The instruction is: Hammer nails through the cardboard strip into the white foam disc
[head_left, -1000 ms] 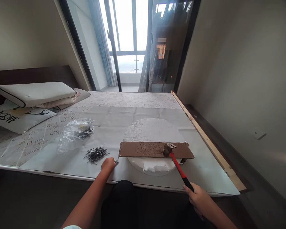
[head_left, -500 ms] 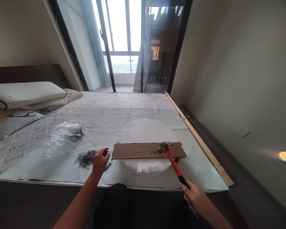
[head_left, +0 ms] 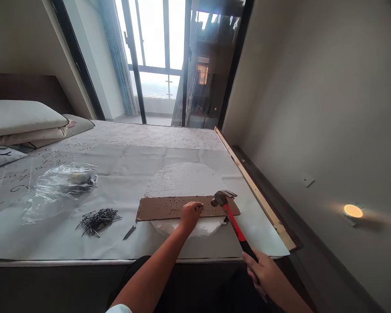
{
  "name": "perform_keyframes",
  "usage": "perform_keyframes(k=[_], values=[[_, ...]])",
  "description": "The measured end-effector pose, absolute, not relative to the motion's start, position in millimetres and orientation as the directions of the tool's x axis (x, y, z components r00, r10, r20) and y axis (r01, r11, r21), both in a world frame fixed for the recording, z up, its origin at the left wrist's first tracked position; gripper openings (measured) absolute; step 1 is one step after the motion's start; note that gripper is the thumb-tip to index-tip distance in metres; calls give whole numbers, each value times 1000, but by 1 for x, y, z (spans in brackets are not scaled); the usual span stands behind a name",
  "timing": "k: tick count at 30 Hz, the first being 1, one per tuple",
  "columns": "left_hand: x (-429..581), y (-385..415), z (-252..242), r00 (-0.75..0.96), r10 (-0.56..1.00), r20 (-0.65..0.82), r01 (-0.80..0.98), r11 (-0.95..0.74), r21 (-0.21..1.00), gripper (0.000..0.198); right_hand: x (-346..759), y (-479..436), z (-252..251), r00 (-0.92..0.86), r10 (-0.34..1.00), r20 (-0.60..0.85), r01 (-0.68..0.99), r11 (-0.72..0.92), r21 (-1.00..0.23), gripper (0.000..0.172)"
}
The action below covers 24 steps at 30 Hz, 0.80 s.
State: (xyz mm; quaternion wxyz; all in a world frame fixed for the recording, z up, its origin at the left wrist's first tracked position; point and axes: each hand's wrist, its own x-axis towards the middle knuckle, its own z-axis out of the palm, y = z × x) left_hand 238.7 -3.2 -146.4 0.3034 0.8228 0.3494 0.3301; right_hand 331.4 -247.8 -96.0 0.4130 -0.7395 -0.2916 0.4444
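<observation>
R hand (head_left: 263,268) held hammer (head_left: 235,222), L hand (head_left: 190,213) at board (head_left: 154,209).
R fingers wrapped its grip; L fingers curled, couldn't tell if pinching.

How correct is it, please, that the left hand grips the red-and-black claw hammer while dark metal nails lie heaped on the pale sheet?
Not the left hand: the head view shows the right hand gripping the hammer. The rest is right.

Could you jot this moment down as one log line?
left hand: at brown board, any nail held unclear | right hand: grips hammer | board: across white disc | nail pile: left of board
</observation>
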Motion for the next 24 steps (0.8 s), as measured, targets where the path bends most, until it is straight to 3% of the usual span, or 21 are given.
perform_keyframes(k=[18, 24], values=[[248, -3, -156, 589, 735, 337, 418, -634, 650, 17, 329, -248, -70, 371, 811, -452, 88, -515, -852, 40], [250, -3, -153, 599, 716, 357, 427, -664, 615, 15, 330, -242, -63, 381, 825, -417, 189, -511, -839, 39]])
